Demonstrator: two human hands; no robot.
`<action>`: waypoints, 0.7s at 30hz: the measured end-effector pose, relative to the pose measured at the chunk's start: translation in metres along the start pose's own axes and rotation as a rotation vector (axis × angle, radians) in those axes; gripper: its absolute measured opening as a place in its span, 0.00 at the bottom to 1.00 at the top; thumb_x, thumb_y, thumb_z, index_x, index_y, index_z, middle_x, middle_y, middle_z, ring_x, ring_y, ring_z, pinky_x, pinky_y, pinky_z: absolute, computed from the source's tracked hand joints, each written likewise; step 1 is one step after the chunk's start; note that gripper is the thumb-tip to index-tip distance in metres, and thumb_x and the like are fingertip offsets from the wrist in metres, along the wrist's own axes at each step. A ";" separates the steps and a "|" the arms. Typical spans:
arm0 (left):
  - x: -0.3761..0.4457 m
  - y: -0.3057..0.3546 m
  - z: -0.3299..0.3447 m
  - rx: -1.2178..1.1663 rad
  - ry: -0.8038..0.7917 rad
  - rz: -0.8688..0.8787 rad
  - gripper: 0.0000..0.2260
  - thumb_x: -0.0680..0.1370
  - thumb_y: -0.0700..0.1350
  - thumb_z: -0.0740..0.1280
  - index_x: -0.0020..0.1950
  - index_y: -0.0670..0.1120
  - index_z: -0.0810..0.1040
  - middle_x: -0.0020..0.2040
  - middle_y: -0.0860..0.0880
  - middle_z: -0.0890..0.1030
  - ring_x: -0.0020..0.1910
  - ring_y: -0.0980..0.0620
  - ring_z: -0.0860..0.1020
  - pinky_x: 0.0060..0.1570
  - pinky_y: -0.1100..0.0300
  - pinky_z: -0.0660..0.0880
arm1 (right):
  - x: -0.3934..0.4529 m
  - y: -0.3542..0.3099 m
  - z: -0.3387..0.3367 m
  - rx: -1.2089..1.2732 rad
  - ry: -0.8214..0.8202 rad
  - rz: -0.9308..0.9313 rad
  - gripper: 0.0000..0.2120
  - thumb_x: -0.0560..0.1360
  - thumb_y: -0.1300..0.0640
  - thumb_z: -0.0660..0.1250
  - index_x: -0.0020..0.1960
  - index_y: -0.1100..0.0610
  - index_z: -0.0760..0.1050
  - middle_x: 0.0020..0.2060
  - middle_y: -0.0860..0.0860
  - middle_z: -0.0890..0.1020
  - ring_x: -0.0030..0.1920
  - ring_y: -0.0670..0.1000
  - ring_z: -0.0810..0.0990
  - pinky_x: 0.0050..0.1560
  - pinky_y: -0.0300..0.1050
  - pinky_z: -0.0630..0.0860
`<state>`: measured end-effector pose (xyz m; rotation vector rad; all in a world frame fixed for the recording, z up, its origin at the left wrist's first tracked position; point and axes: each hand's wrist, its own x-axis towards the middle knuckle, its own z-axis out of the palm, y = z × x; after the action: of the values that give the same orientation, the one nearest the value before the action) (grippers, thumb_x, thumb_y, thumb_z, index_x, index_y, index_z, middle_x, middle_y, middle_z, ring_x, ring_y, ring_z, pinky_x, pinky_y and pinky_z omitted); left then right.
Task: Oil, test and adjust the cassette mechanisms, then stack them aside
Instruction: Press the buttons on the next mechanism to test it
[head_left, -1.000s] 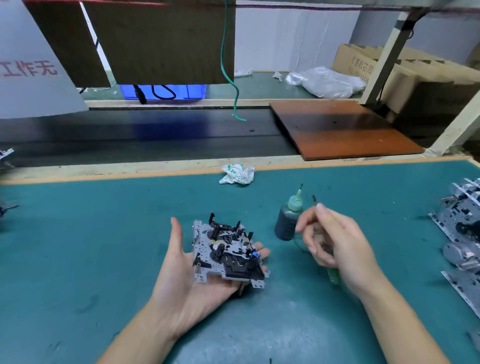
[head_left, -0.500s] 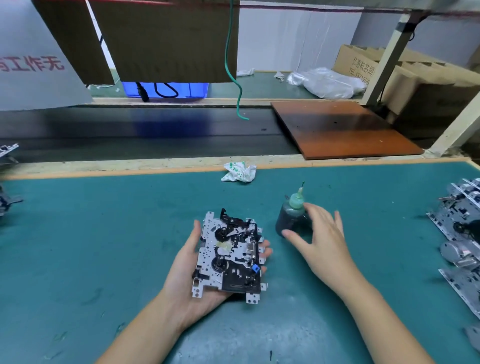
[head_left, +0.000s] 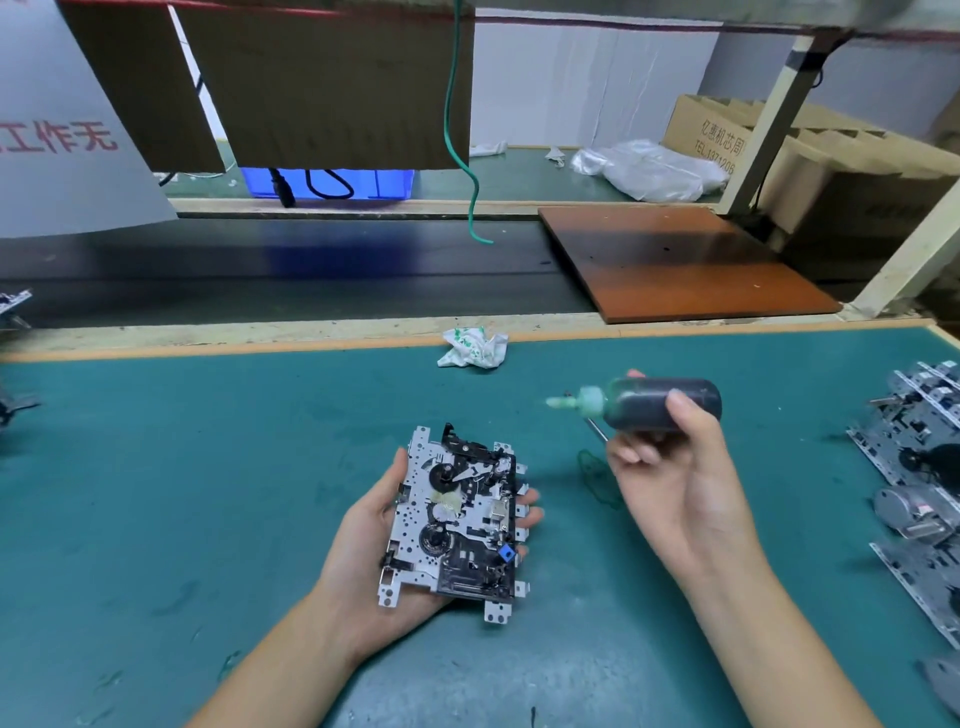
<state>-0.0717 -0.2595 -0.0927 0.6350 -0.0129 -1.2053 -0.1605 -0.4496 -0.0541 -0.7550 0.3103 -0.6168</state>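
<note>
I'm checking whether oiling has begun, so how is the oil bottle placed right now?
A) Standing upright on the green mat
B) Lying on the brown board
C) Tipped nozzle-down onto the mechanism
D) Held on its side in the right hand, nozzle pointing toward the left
D: the right hand grips the oil bottle on its side above the mat, nozzle pointing left, clear of the cassette mechanism resting in the left hand.

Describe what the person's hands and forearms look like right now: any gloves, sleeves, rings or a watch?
Both are bare. The left hand and right hand wear no gloves, and no rings show on the visible fingers. Both forearms are uncovered down to the frame's bottom edge: no sleeves, watch, wristband or strap in view. Nails look short and unpainted.
</note>
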 end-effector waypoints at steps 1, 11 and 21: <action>0.000 0.000 -0.001 0.002 -0.002 -0.001 0.32 0.78 0.61 0.54 0.63 0.34 0.76 0.66 0.31 0.72 0.64 0.34 0.73 0.65 0.39 0.68 | -0.001 0.001 0.002 0.031 0.031 0.031 0.11 0.69 0.52 0.66 0.46 0.59 0.76 0.32 0.48 0.75 0.23 0.43 0.63 0.26 0.33 0.66; 0.000 0.000 -0.001 -0.031 -0.009 -0.008 0.30 0.77 0.60 0.55 0.61 0.37 0.79 0.64 0.32 0.74 0.63 0.34 0.74 0.63 0.37 0.69 | -0.009 0.016 0.005 -0.469 0.059 -0.106 0.17 0.63 0.44 0.74 0.37 0.55 0.73 0.28 0.49 0.76 0.30 0.47 0.73 0.25 0.37 0.67; 0.000 0.000 -0.002 -0.020 0.000 -0.010 0.29 0.76 0.60 0.56 0.61 0.37 0.79 0.64 0.32 0.75 0.63 0.34 0.75 0.63 0.37 0.68 | -0.011 0.022 0.005 -0.561 0.043 -0.148 0.12 0.69 0.49 0.68 0.36 0.58 0.73 0.28 0.50 0.74 0.28 0.46 0.72 0.25 0.38 0.68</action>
<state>-0.0714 -0.2585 -0.0942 0.6179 0.0022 -1.2140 -0.1578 -0.4275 -0.0660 -1.3128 0.4793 -0.6937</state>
